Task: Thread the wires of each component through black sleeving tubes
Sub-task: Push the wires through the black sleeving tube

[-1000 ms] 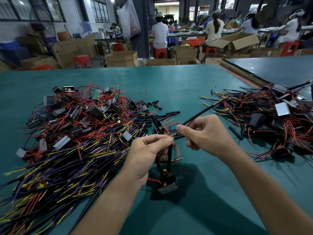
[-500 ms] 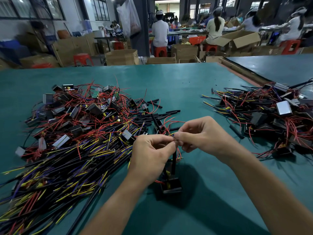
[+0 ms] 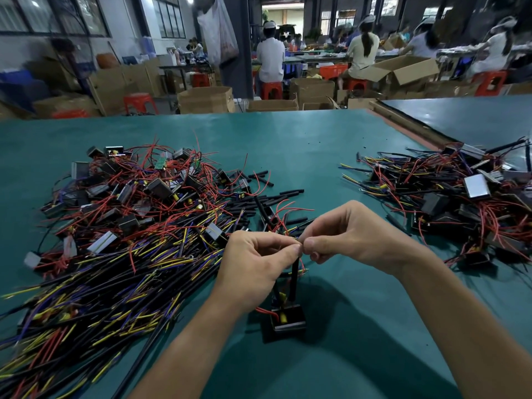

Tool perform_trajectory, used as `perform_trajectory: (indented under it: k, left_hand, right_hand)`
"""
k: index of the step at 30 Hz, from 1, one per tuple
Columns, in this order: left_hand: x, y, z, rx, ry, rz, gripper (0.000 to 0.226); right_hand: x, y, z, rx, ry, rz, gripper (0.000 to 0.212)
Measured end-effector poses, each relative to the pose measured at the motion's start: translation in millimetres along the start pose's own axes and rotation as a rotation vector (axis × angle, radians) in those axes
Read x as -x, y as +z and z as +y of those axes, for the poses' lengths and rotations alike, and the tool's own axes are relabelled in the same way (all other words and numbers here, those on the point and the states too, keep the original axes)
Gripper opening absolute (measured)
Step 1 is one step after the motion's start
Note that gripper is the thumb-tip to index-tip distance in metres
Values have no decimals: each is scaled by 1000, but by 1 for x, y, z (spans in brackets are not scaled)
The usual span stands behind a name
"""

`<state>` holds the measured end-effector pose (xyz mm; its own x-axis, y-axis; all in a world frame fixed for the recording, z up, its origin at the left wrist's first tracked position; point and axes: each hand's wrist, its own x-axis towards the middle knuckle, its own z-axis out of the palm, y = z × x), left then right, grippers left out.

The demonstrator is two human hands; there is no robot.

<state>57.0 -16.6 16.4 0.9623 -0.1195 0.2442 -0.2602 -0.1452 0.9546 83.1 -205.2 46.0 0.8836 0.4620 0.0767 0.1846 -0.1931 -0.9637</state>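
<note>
A small black component [image 3: 288,319] hangs just above the green table [image 3: 302,139], its wires running up to my hands. A black sleeving tube [image 3: 294,279] covers one wire bundle from the component up to my fingers. My left hand [image 3: 256,269] pinches the top of that tube between thumb and forefinger. My right hand [image 3: 348,234] meets it fingertip to fingertip and pinches the wire ends there. Thin red wires [image 3: 288,210] curl up behind both hands. What lies between the fingertips is hidden.
A big heap of unsleeved components with red, yellow and blue wires [image 3: 123,226] fills the left. Loose short black tubes [image 3: 276,194] lie behind my hands. Another pile of components [image 3: 460,203] sits at the right. Several people work at benches far behind.
A second ago my right hand held a long black tube angled up to the right. That tube now stands over the wires, and both hands have closed together at its top.
</note>
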Motion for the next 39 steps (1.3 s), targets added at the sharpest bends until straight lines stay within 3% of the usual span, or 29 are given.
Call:
perform_trajectory:
  k: [4, 9, 12, 14, 28, 39]
  left_hand:
    - [0, 0, 1, -12, 23, -29, 5]
    - [1, -2, 3, -18, 45, -44, 8]
    - [2, -2, 2, -18, 39, -47, 9]
    - [2, -2, 3, -12, 24, -58, 6]
    - [-1, -3, 5, 65, -120, 12, 21]
    - [0, -3, 8, 56, -129, 32, 19]
  right_hand:
    - [2, -2, -3, 53, -30, -3, 8]
    - [4, -2, -7, 142, -50, -47, 5]
    - [5, -1, -8, 228, -41, -89, 16]
    - [5, 0, -9, 287, -39, -97, 10]
    - [6, 12, -10, 769, -213, 172, 16]
    - [4, 19, -9, 779, -248, 166, 10]
